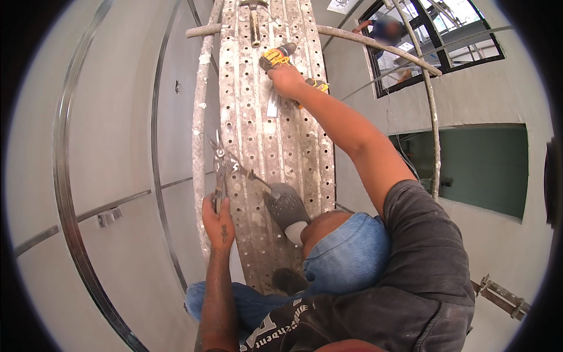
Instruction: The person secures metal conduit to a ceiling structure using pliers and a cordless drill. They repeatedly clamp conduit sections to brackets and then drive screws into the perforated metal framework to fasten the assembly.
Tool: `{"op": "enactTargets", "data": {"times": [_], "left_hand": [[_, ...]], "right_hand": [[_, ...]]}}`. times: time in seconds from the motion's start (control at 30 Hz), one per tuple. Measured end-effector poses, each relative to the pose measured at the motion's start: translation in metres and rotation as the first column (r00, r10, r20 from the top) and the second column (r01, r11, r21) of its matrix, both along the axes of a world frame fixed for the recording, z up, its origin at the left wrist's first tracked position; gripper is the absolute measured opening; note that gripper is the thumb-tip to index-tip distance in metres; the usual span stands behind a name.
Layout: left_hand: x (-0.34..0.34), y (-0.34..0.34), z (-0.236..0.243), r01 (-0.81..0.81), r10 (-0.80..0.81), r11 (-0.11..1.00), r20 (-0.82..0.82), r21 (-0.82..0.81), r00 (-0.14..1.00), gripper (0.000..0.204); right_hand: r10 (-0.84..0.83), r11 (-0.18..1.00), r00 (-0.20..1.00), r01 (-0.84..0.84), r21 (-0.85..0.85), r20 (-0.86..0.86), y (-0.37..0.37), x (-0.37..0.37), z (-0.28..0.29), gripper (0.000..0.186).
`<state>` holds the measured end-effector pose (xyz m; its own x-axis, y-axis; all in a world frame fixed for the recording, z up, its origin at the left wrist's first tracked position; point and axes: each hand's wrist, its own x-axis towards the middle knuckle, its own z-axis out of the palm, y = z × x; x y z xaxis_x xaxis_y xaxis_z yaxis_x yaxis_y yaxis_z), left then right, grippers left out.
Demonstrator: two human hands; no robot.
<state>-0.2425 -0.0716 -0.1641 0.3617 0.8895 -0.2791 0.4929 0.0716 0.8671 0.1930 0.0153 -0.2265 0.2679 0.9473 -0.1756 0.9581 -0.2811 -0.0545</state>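
My left hand (pixel 218 222) grips the handles of metal snips (pixel 221 165), jaws pointing up, at the left edge of a perforated metal scaffold plank (pixel 258 135). My right arm stretches far forward along the plank. There my right hand (pixel 285 77) is closed around the handle of a yellow and black cordless drill (pixel 275 57) that lies on the plank, its battery end (pixel 317 86) showing past my wrist. A hammer (pixel 255 24) lies further along the plank.
My grey shoe (pixel 287 208) rests on the plank. Scaffold tubes (pixel 201 117) run beside and across it. Curved metal tracks (pixel 63 176) line the wall on the left. Another person (pixel 384 30) works behind the black-framed window at the top right. A green recess (pixel 481 167) opens on the right.
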Motion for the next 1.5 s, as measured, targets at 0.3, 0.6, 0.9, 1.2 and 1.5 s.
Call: {"op": "enactTargets", "data": {"times": [0.3,0.6,0.9,1.2,1.5], "left_hand": [[0.057,0.039,-0.090,0.085,-0.084,0.995,-0.022,0.047,0.996,0.031],[0.082,0.058,-0.099,0.387,-0.204,0.859,-0.469,0.336,0.859,0.044],[0.117,0.063,-0.017,0.074,-0.001,0.952,0.240,-0.298,0.971,0.062],[0.116,0.055,-0.020,-0.019,0.170,0.950,0.469,-0.310,0.867,0.025],[0.109,0.052,-0.001,-0.053,0.067,0.997,0.368,-0.047,0.927,0.031]], "right_hand": [[-0.217,0.970,0.965,0.231,0.082,-0.145,-0.045,-0.006,0.025,0.024],[-0.275,0.620,0.149,0.783,-0.057,-0.950,-0.131,-0.044,0.045,0.037],[-0.237,0.779,0.086,0.612,-0.136,-0.968,-0.150,-0.131,0.062,0.039],[-0.344,0.874,-0.036,0.353,-0.334,-0.938,-0.146,-0.173,0.070,0.034],[-0.242,0.916,-0.036,0.320,-0.240,-0.970,-0.152,-0.204,0.063,0.027]]}}
